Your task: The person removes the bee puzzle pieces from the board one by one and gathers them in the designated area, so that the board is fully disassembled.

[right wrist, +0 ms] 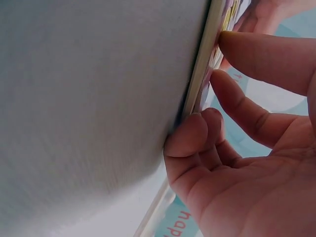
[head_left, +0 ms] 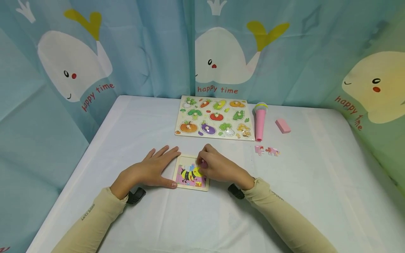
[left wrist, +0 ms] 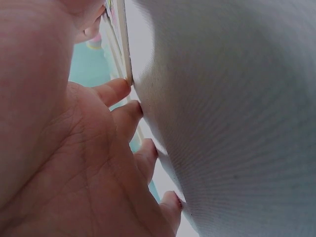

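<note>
A small square jigsaw puzzle [head_left: 189, 174] with a black-and-yellow bee picture lies in a pale wooden frame on the table. Its top part shows bare backing. My left hand [head_left: 155, 168] rests spread at the frame's left side, thumb at the lower corner and index finger near the upper one; in the left wrist view the fingertips [left wrist: 118, 90] meet the frame and cloth. Over the puzzle's right side, my right hand [head_left: 218, 167] pinches a pinkish-purple puzzle piece [head_left: 204, 163], mostly hidden by the fingers. The right wrist view shows thumb and index finger [right wrist: 229, 91] at the puzzle's surface.
Behind the puzzle lies a vegetable peg board [head_left: 216, 117]. To its right are a pink toy microphone [head_left: 260, 123] and a pink block [head_left: 283, 125]. Two loose jigsaw pieces [head_left: 272, 151] lie in front of the microphone. Whale-print curtains [head_left: 167, 49] border the white-covered table [head_left: 300, 182].
</note>
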Tool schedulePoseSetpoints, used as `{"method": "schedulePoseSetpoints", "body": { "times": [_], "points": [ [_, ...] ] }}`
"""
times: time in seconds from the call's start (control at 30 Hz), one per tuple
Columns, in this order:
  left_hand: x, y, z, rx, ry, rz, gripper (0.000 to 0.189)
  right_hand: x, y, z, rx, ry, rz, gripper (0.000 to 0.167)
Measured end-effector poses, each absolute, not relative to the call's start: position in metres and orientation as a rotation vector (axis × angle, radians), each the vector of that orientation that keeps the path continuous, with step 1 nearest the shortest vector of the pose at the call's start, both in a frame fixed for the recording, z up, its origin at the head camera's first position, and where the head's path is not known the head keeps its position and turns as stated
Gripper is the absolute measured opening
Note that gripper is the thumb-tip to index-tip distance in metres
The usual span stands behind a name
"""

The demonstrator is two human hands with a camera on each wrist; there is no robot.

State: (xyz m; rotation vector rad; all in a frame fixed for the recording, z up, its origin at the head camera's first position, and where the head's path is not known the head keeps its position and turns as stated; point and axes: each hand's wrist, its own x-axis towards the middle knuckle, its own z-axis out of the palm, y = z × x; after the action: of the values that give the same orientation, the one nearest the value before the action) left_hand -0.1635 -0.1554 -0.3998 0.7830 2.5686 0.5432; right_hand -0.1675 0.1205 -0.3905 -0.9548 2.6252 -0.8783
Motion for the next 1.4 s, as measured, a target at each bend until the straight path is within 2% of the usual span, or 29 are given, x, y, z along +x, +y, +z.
{"method": "schedulePoseSetpoints", "body": {
  "times": [0.77, 1.17, 1.4],
  "points": [
    [-0.163, -0.155, -0.400, 0.790, 2.573, 0.538, 0.108, -0.166, 0.120, -0.389, -0.978, 2.685, -0.868, 0.019],
    [-0.164, -0.156, -0.402, 0.792, 2.573, 0.539, 0.108, -0.170, 0.132, -0.387, -1.083, 2.681, -1.014, 0.019],
    [-0.165, -0.156, -0.402, 0.788, 2.575, 0.534, 0.109, -0.170, 0.133, -0.389, -1.015, 2.668, -1.031, 0.024]
  ]
}}
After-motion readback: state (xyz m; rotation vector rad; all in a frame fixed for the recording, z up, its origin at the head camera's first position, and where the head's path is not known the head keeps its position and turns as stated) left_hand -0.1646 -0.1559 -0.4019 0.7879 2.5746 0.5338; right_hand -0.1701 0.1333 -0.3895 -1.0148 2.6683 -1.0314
